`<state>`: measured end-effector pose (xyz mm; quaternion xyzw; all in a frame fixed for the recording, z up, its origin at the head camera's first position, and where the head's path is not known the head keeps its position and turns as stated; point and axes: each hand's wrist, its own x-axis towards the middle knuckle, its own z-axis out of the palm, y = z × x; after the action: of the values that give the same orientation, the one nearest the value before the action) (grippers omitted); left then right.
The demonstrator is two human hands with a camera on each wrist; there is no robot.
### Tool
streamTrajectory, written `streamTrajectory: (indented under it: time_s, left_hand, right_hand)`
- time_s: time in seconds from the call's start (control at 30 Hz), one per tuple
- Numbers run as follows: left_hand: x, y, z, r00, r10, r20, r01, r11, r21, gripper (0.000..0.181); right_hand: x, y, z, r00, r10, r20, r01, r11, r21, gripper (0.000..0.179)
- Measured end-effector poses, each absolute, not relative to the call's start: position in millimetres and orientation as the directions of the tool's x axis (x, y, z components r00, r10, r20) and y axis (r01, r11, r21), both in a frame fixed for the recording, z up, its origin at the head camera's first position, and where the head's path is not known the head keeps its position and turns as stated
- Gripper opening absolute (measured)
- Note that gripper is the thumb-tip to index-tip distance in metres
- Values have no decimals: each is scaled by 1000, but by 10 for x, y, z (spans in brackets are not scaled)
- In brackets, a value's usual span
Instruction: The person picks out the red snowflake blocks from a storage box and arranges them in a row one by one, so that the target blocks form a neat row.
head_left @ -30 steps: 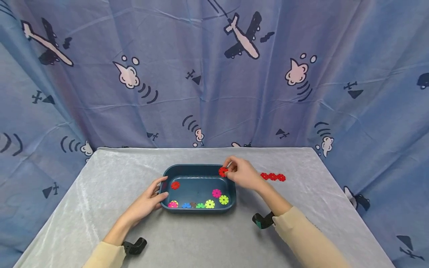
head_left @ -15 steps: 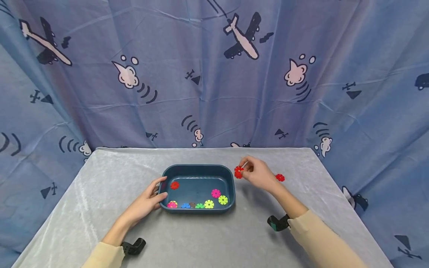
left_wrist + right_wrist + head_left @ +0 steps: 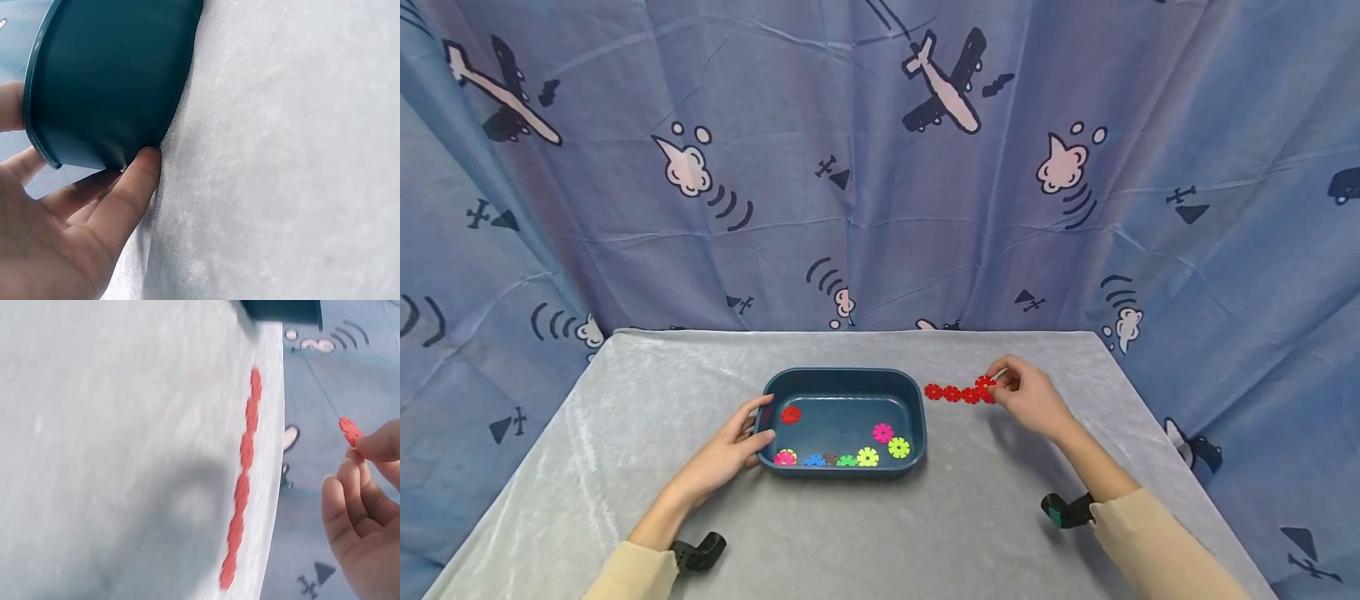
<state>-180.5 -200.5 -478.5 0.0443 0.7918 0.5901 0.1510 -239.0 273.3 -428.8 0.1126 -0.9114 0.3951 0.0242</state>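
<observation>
A dark blue-green plastic basin sits on the table, its end wall large in the left wrist view. My left hand grips its left end, fingertips against the outer wall and some fingers at the rim. Between thumb and fingertips, my right hand pinches a red notched snowflake disc, raised above a row of red snowflake discs lying to the right of the basin. Part of that row is hidden behind the hand in the head view. A lone red disc lies at the basin's left.
Inside the basin, a pink disc and yellow discs lie at the right; blue, green and other discs line the front wall. A grey-white cloth covers the table. Behind hangs a blue curtain with airplanes.
My right hand has moved right from over the basin's right end, carrying the red snowflake disc along above the row and uncovering its left part. The left hand stays on the basin.
</observation>
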Motion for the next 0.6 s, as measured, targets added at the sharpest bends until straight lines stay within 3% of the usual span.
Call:
streamTrajectory:
  time_s: [0.6]
  left_hand:
    - [-1807,-2017,-4790,-949,258,-184,-104,294,950,63]
  right_hand:
    - [-2386,3350,-4484,-993,22,120,-75,660,-747,24]
